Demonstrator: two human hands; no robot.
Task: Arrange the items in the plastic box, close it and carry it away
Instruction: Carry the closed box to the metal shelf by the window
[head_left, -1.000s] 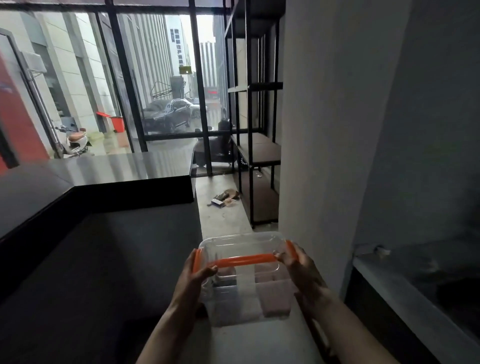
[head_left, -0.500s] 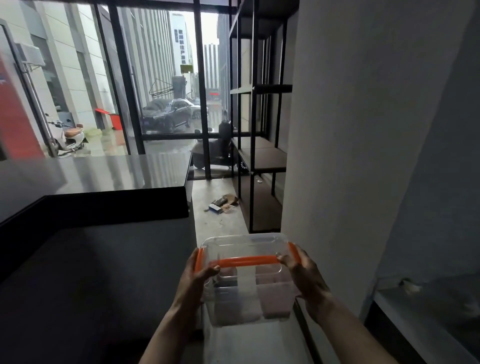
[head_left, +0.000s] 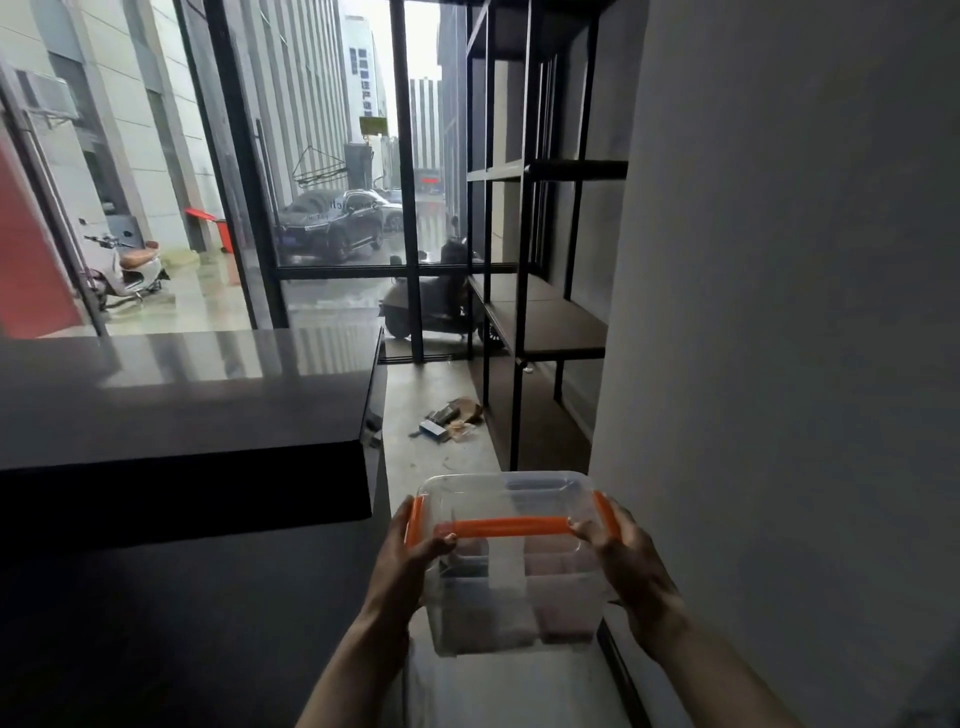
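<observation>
A clear plastic box (head_left: 511, 597) with a closed clear lid, orange side clasps and an orange handle (head_left: 506, 526) lying across the top is held in the air in front of me. My left hand (head_left: 408, 556) grips its left side and my right hand (head_left: 631, 564) grips its right side, thumbs on the lid near the handle ends. Pale items show dimly through the walls, sorted into compartments; what they are is too blurred to tell.
A dark counter (head_left: 182, 395) runs along my left. A grey wall (head_left: 779, 312) stands close on the right, with a black metal shelf rack (head_left: 540, 312) beyond it. Litter (head_left: 449, 418) lies on the concrete floor ahead. Glass windows (head_left: 332, 182) close the passage's far end.
I have walked forward with the box; the counter, rack and windows have come closer. My grip on both sides of the box is unchanged.
</observation>
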